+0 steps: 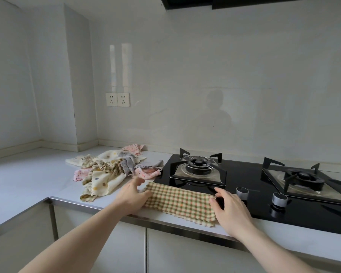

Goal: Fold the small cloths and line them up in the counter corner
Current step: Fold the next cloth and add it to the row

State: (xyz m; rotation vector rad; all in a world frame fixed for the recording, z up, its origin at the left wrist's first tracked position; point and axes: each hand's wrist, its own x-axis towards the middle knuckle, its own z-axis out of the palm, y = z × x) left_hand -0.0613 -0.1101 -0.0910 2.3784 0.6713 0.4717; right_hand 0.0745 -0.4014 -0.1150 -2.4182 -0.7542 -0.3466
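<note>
Both forearms reach forward over the worktop (pixel 37 180) edge. The left hand (pixel 131 195) pinches the left end of the checked cloth (pixel 180 202), thumb raised; the right hand (pixel 231 210) grips its right end, fingers curled. Beyond the left fingers lies the heap of cloths (pixel 110 168).

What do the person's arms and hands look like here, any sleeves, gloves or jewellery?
Both forearms are bare as far as the picture shows, with no sleeves in view. The left hand and right hand wear no gloves, and no rings, watch or bracelet show on fingers or wrists.
</note>
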